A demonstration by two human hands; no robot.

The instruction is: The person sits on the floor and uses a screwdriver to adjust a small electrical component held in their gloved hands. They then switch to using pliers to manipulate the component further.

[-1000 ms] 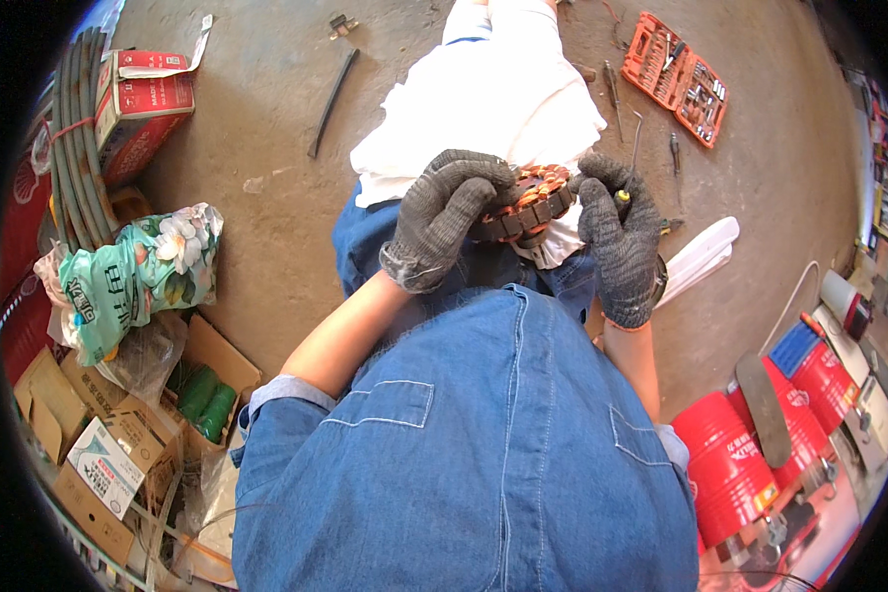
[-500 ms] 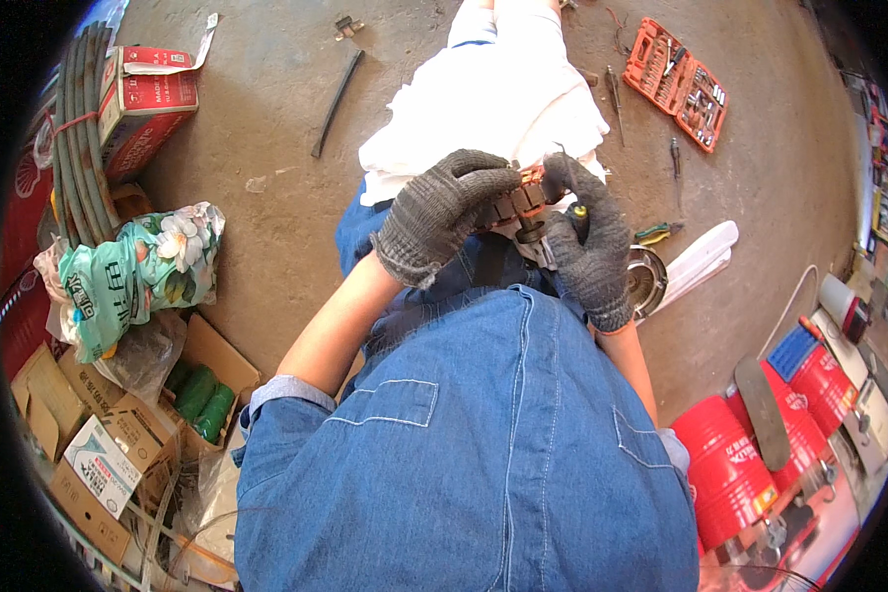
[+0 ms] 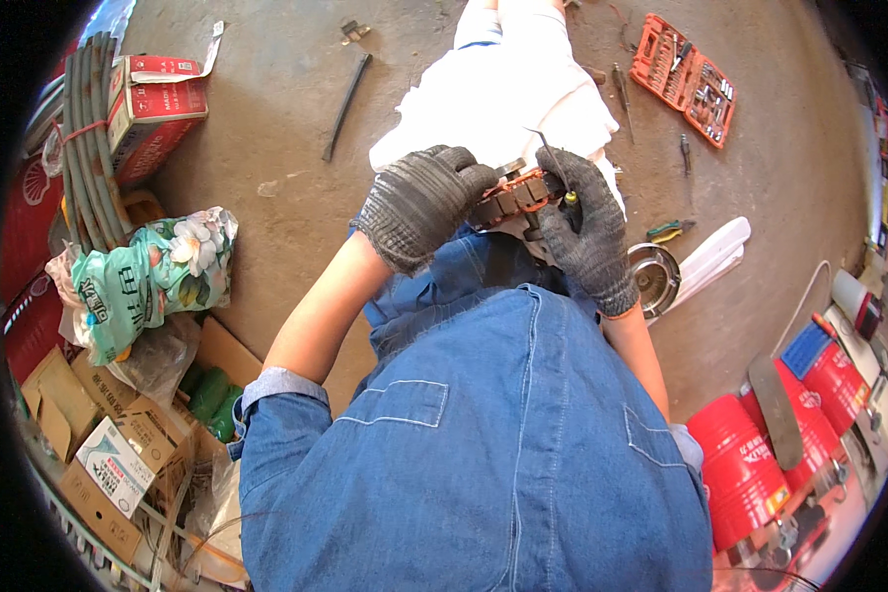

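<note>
A motor stator [image 3: 511, 201] with dark metal blocks and orange copper windings is held above my lap, over a white cloth [image 3: 493, 109]. My left hand [image 3: 419, 205], in a dark grey knit glove, is closed on its left side, the fingertips at its upper edge. On the right, my right hand [image 3: 590, 235], gloved alike, is closed around a thin pick-like tool [image 3: 571, 198] with a yellow part and a slim dark shaft that bends at its tip. The shaft points up and away, beside the stator's right end. Part of the stator's underside is hidden by my right fingers.
Right of me lie a round metal housing [image 3: 654, 279], white blades [image 3: 712, 255], pliers [image 3: 670, 231], screwdrivers [image 3: 622, 91] and an orange socket set [image 3: 683, 81]. A black strip [image 3: 347, 107] lies ahead. Boxes [image 3: 158, 109] and a floral bag [image 3: 163, 276] stand left, red drums [image 3: 735, 474] right.
The stator has turned in my hands, showing more of its block-lined side. My left hand has moved slightly left; the tool's shaft in my right hand now shows more plainly.
</note>
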